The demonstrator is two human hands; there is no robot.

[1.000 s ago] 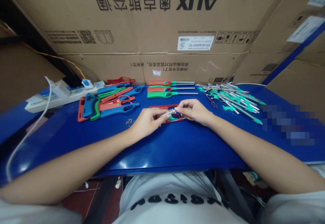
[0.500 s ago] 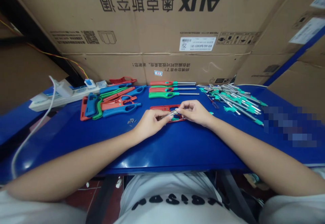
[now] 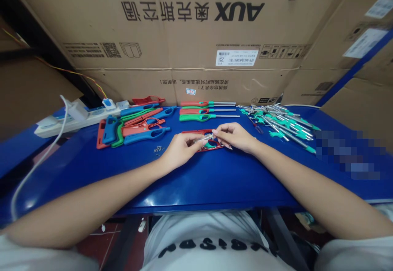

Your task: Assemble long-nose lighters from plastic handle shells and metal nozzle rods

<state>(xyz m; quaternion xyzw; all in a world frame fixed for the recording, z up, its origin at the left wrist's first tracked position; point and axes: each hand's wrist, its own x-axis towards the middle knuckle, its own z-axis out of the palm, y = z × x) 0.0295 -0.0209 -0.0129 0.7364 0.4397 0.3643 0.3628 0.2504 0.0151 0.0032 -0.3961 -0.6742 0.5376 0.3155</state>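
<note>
A small clear cylindrical part (image 3: 202,138) is gripped between the thumb and fingers of my left hand (image 3: 184,148). My right hand (image 3: 233,136) pinches the right end of that part, with some fingers curled below. Under both hands lies a red lighter handle shell (image 3: 202,132) on the blue table, with a green piece (image 3: 211,144) inside it. The hands cover much of the shell. Left of my left hand is a little group of metal pins (image 3: 158,150).
Red, green and blue handle shells (image 3: 147,134) are piled at the left, by a white power strip (image 3: 73,121). Three long lighters (image 3: 196,117) lie behind my hands. Metal rods with green parts (image 3: 288,123) and a screwdriver (image 3: 258,129) lie right. Cardboard (image 3: 190,29) stands behind.
The view has tilted slightly, so the background sits lower. My right hand's lower fingers have spread a little below the clear part. Both hands otherwise stay nearly in place.
</note>
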